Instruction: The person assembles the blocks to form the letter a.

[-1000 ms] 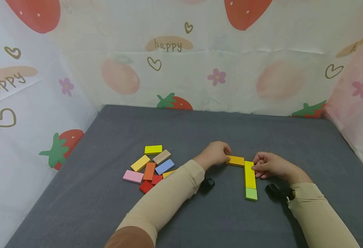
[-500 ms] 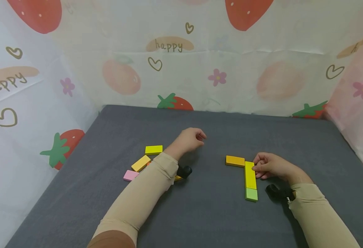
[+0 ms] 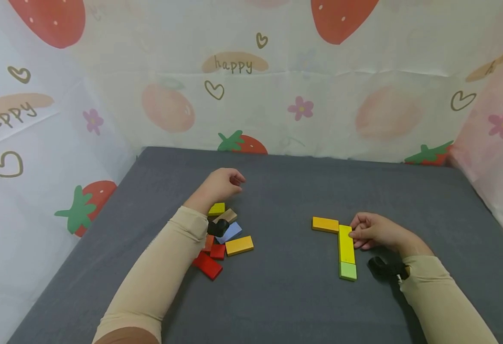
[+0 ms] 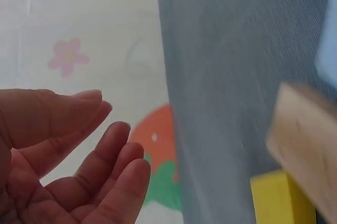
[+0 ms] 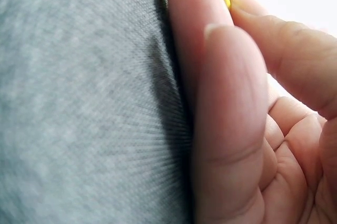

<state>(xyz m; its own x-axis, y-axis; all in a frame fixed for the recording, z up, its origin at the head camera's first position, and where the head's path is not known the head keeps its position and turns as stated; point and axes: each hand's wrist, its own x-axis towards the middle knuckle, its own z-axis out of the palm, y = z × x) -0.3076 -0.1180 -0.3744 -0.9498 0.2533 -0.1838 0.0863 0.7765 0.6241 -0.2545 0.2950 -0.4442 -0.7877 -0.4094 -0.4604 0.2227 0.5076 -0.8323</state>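
My left hand (image 3: pixel 226 184) hangs over the back left of the table, just beyond a loose group of blocks. It holds nothing; the left wrist view shows bare fingers (image 4: pixel 118 176) loosely bent, apart from a yellow block (image 4: pixel 281 197) and a plain wooden block (image 4: pixel 305 139). On the right, my right hand (image 3: pixel 382 231) has its thumb and fingertips at the right side of a long yellow block (image 3: pixel 346 246). A light green block (image 3: pixel 347 271) meets its near end. An orange-yellow block (image 3: pixel 325 224) lies crosswise at its far left corner.
Several blocks lie on the left, among them a blue one (image 3: pixel 230 232), an orange-yellow one (image 3: pixel 239 245) and a red one (image 3: pixel 208 265). My left forearm (image 3: pixel 156 272) covers part of the group. A printed curtain (image 3: pixel 277 86) rises behind the grey tabletop (image 3: pixel 285 296).
My left hand has let go of the orange-yellow crosswise block and moved left across the table, past the loose blocks. My right hand has stayed at the long yellow block.
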